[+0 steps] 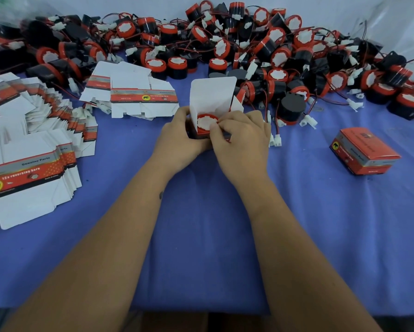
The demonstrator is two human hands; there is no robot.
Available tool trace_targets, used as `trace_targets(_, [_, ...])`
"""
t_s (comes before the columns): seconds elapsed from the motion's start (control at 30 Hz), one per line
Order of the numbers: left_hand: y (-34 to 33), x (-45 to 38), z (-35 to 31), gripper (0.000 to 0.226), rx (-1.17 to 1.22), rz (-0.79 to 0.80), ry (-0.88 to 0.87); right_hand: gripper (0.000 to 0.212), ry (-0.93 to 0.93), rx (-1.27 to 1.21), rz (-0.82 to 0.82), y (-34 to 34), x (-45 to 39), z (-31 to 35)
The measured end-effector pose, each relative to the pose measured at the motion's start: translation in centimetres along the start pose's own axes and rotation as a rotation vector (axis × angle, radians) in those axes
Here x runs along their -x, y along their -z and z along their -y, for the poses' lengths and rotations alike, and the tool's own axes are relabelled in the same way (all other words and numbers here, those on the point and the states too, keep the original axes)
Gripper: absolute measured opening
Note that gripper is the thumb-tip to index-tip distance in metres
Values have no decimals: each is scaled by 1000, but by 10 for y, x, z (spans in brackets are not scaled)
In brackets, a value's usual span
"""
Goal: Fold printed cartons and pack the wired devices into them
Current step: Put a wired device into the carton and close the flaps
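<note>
Cardboard is thin and bends easily, so we held the carton [210, 101] by its sides, mid-frame. Our left hand [179, 137] gripped it. Our right hand [242, 137] pinched its flap over the device [206, 124] inside.

Blue cloth [201, 236] before a white wall [105, 3]
</note>
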State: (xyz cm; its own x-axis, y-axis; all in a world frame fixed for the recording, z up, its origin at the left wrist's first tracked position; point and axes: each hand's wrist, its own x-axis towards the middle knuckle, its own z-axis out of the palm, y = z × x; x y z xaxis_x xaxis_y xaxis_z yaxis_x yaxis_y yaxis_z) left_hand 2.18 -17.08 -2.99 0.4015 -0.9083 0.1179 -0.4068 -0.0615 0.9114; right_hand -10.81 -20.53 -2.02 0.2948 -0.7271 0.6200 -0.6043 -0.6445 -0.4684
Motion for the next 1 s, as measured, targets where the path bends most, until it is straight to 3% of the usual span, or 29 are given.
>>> trace_targets(0.13, [0,1,-1,65,35,16,4,22,-20,-39,6,0,1,-3])
trace_targets(0.2, [1,3,-2,59,65,31,25,17,-44,-191,-75,2,2,-1])
trace_targets(0.3, [3,6,-7,49,133,72,58,17,-255,-516,-241,7,-3,2])
trace_targets(0.43, [4,10,-10,57,171,85,64,20,-546,-697,-412,12,-10,-3])
trace_targets(0.5, [3,9,-11,59,198,78,62,21,-689,-822,-378,15,-14,-9])
trace_targets(0.6, [3,5,-10,71,286,61,50,43,-802,-998,-109,14,-20,-17])
trace_targets(0.7, [0,6,-6,78,237,46,31,61,-813,-1076,62,9,-22,-17])
trace_targets(0.77, [-1,7,-6,58,151,33,25,59,-810,-1086,74,8,-20,-16])
trace_targets(0.83, [-1,7,-6,35,138,23,14,49,-793,-1096,12,9,-19,-15])
trace_targets(1.0, [-3,12,-8,31,158,-32,-100,14,-555,-929,-221,14,-18,-7])
